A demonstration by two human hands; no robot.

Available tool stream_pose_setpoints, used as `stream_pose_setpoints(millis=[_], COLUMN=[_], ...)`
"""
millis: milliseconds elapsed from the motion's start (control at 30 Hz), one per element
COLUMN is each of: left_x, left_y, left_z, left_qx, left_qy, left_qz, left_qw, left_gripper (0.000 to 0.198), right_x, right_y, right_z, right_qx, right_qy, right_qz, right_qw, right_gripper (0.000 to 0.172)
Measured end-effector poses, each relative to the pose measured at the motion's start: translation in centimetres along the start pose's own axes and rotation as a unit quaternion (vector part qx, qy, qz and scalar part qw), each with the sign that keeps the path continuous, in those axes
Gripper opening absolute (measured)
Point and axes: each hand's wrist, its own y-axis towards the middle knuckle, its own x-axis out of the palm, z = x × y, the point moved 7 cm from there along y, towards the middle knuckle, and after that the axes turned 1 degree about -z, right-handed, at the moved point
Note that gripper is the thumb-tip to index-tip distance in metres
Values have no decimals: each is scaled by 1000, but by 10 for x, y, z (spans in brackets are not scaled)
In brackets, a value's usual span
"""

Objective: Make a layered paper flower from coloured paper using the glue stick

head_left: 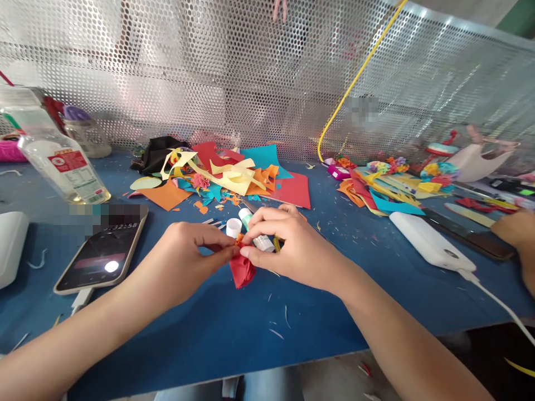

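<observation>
The red paper [242,273], already bunched up below an orange bit [239,238], is not yet put down: the left hand [184,256] and the right hand [292,240] pinch it over the near middle of the tabletop [234,334], with loose papers [296,189] on the far side.

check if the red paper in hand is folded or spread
Folded, bunched up: the red paper shows creases, gathered between left hand and right hand.

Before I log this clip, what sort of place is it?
Probably a shared paper-craft workbench: coloured paper scraps piled on the blue table, what looks like a glue stick, and another person's hand at the right edge.
</observation>
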Motion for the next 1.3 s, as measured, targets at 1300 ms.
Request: stream_pose_setpoints(millis=[1300], left_x=[-5], left_y=[1], left_z=[-2], left_qx=[-12], left_qy=[-63], left_qz=[38], left_qw=[997], left_gripper=[13], right_x=[0], right_y=[-1], right_z=[-11], right_qx=[-23], right_qy=[5], right_qz=[1], right_qw=[1000], right_gripper=[15])
